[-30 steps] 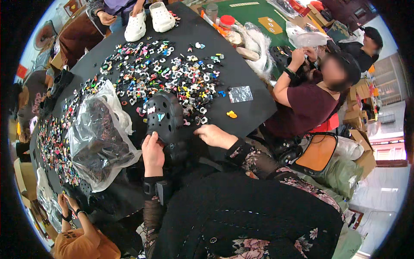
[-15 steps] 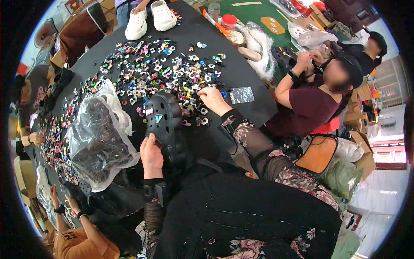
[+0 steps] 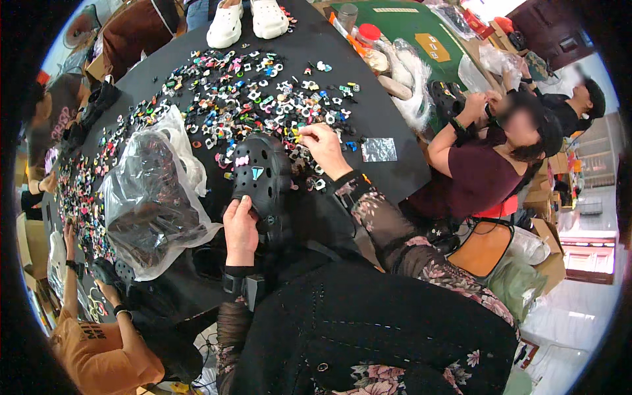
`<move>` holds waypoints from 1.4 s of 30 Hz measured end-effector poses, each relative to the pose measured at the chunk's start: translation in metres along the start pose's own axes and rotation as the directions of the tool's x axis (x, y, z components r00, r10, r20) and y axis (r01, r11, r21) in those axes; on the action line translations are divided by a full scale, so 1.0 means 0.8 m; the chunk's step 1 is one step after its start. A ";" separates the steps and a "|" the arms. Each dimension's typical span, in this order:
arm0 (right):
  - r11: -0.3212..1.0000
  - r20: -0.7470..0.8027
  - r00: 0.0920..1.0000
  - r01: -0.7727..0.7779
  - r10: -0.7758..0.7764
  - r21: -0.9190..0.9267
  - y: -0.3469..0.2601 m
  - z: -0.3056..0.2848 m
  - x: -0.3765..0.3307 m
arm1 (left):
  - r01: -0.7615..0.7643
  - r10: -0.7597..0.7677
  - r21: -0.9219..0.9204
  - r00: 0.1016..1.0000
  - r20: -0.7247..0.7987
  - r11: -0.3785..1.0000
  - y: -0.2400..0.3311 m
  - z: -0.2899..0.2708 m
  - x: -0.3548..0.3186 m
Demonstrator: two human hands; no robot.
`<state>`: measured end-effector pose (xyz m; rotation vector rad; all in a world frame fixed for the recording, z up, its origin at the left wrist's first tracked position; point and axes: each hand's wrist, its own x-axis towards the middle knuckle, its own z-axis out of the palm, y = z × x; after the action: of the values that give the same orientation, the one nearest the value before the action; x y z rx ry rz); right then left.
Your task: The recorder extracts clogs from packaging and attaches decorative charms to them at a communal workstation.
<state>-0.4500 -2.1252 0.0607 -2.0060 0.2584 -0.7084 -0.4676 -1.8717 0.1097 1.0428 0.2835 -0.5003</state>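
Observation:
My left hand (image 3: 241,230) grips a black clog (image 3: 266,191) by its heel end, thumb on top. The clog has round holes, and a pink charm (image 3: 242,160) and a light-blue and white charm (image 3: 257,172) sit on its upper. Just right of its toe, my right hand (image 3: 322,150) is closed in a pinch at the edge of a wide spread of loose shoe charms (image 3: 263,99). A small yellow charm (image 3: 297,138) shows at its fingertips. The undersides of my right fingers are hidden.
Left of the clog lies a clear plastic bag (image 3: 148,204) with dark contents. White clogs (image 3: 226,25) stand at the far edge of the black table (image 3: 342,59). A small clear packet (image 3: 379,149) lies right of my hand. Co-workers sit at left and right.
My right hand has lifted slightly, its fingers drawn together with a yellow piece at the tips. My left hand still holds the clog. The whole view has shifted a little.

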 end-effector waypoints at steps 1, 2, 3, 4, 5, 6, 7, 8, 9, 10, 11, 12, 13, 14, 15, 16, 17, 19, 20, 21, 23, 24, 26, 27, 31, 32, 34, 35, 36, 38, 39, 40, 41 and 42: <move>0.983 0.006 0.994 -0.108 0.108 0.152 -0.013 -0.001 -0.005 | -0.006 0.006 -0.001 0.999 0.032 1.000 -0.004 -0.006 0.003; 0.983 0.014 0.994 -0.109 0.108 0.149 -0.027 -0.006 -0.011 | -0.012 0.013 -0.001 0.998 0.065 1.000 -0.007 -0.010 0.004; 0.964 0.065 0.989 -0.146 0.135 0.222 -0.053 -0.017 -0.013 | -0.013 0.014 -0.009 0.998 0.061 1.000 -0.008 -0.010 0.003; 0.938 0.116 0.980 -0.188 0.160 0.292 -0.071 -0.026 -0.016 | -0.019 0.016 0.037 0.997 0.077 0.999 -0.010 -0.008 0.002; 0.939 0.120 0.980 -0.188 0.159 0.289 -0.079 -0.031 -0.020 | -0.026 0.018 0.083 0.995 0.094 0.996 -0.012 -0.004 0.000; 0.948 0.093 0.992 -0.110 0.085 0.298 -0.085 -0.034 -0.022 | -0.029 0.018 0.154 0.997 0.072 0.988 -0.011 0.006 -0.004; 0.952 0.066 0.998 -0.030 0.010 0.305 -0.092 -0.037 -0.024 | -0.046 0.039 0.145 0.998 0.046 0.988 -0.011 0.022 -0.009; 0.958 0.063 0.995 0.061 -0.082 0.279 -0.100 -0.041 -0.025 | -0.051 0.041 0.156 0.997 0.067 0.987 -0.021 0.016 -0.006; 0.958 0.065 0.994 0.063 -0.085 0.279 -0.103 -0.042 -0.028 | -0.056 0.041 0.168 0.995 0.091 0.984 -0.023 0.018 -0.005; 0.947 0.068 0.995 0.046 -0.072 0.319 -0.106 -0.042 -0.030 | -0.050 0.034 0.202 0.996 0.085 0.978 -0.024 0.020 -0.006; 0.933 0.072 0.996 0.029 -0.059 0.358 -0.110 -0.041 -0.033 | -0.053 0.037 0.199 0.996 0.082 0.979 -0.025 0.023 -0.006; 0.911 0.068 0.997 -0.047 0.021 0.410 -0.126 -0.040 -0.035 | -0.072 0.059 0.195 0.996 0.072 0.978 -0.027 0.027 -0.007; 0.911 0.072 0.997 -0.047 0.019 0.410 -0.126 -0.037 -0.036 | -0.091 0.081 0.191 0.995 0.061 0.977 -0.027 0.028 -0.008; 0.843 0.130 0.979 -0.204 0.160 0.497 -0.125 -0.034 -0.038 | -0.102 0.084 0.224 0.993 0.088 0.969 -0.025 0.026 -0.009; 0.742 0.205 0.936 -0.352 0.287 0.571 -0.126 -0.029 -0.040 | -0.106 0.090 0.222 0.993 0.080 0.969 -0.024 0.023 -0.010; 0.693 0.237 0.921 -0.388 0.308 0.607 -0.125 -0.022 -0.041 | -0.096 0.073 0.300 0.993 0.087 0.949 -0.025 0.019 -0.010; 0.691 0.248 0.920 -0.391 0.303 0.608 -0.123 -0.016 -0.042 | -0.086 0.055 0.375 0.994 0.093 0.923 -0.027 0.016 -0.009; 0.743 0.318 0.886 -0.459 0.338 0.488 -0.118 -0.003 -0.042 | -0.159 0.128 0.429 0.987 0.101 0.889 -0.023 0.030 -0.016; 0.781 0.327 0.892 -0.437 0.312 0.446 -0.116 0.004 -0.043 | -0.183 0.146 0.475 0.983 0.114 0.861 -0.024 0.031 -0.015; 0.781 0.333 0.891 -0.436 0.307 0.447 -0.114 0.011 -0.041 | -0.207 0.163 0.520 0.978 0.129 0.829 -0.026 0.029 -0.014; 0.894 0.370 0.897 -0.354 0.241 0.275 -0.107 0.026 -0.035 | -0.191 0.153 0.535 0.981 0.115 0.823 -0.033 0.023 -0.010; 0.905 0.357 0.902 -0.343 0.243 0.251 -0.109 0.035 -0.033 | -0.204 0.167 0.501 0.979 0.119 0.841 -0.035 0.022 -0.008; 0.943 0.396 0.889 -0.303 0.228 0.137 -0.110 0.040 -0.030 | -0.218 0.184 0.463 0.976 0.119 0.859 -0.040 0.017 -0.005; 0.966 0.430 0.875 -0.256 0.221 0.025 -0.116 0.041 -0.027 | -0.199 0.166 0.473 0.980 0.111 0.858 -0.036 0.020 -0.008; 0.989 0.382 0.920 0.124 -0.085 -0.079 -0.112 0.046 -0.025 | -0.201 0.165 0.517 0.980 0.115 0.832 -0.040 0.015 -0.005; 0.987 0.425 0.903 0.116 -0.056 -0.116 -0.110 0.043 -0.026 | -0.201 0.168 0.514 0.980 0.110 0.834 -0.043 0.013 -0.003; 0.984 0.443 0.893 0.137 -0.074 -0.112 -0.112 0.038 -0.025 | -0.260 0.222 0.511 0.966 0.135 0.820 -0.045 0.012 -0.001; 0.982 0.455 0.886 0.157 -0.091 -0.108 -0.113 0.038 -0.026 | -0.256 0.221 0.509 0.967 0.129 0.821 -0.046 0.010 -0.002; 0.979 0.465 0.880 0.171 -0.100 -0.113 -0.110 0.037 -0.024 | -0.251 0.217 0.519 0.968 0.126 0.817 -0.041 0.015 -0.004; 0.975 0.466 0.877 0.189 -0.116 -0.113 -0.103 0.036 -0.025 | -0.241 0.208 0.530 0.970 0.122 0.813 -0.038 0.020 -0.005; 0.970 0.466 0.873 0.219 -0.145 -0.109 -0.105 0.036 -0.025 | -0.242 0.208 0.537 0.970 0.125 0.808 -0.037 0.020 -0.006; 0.968 0.466 0.872 0.226 -0.151 -0.110 -0.106 0.036 -0.025 | -0.242 0.207 0.545 0.970 0.127 0.803 -0.036 0.019 -0.007; 0.965 0.458 0.874 0.236 -0.161 -0.112 -0.109 0.036 -0.026 | -0.248 0.212 0.541 0.969 0.129 0.803 -0.037 0.018 -0.006; 0.964 0.454 0.876 0.240 -0.165 -0.112 -0.109 0.037 -0.026 | -0.246 0.209 0.546 0.969 0.131 0.801 -0.039 0.016 -0.004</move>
<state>-0.4588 -2.0494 0.1156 -2.3136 -0.1740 -0.3449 -0.4866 -1.8949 0.0937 1.6105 -0.0617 -0.4022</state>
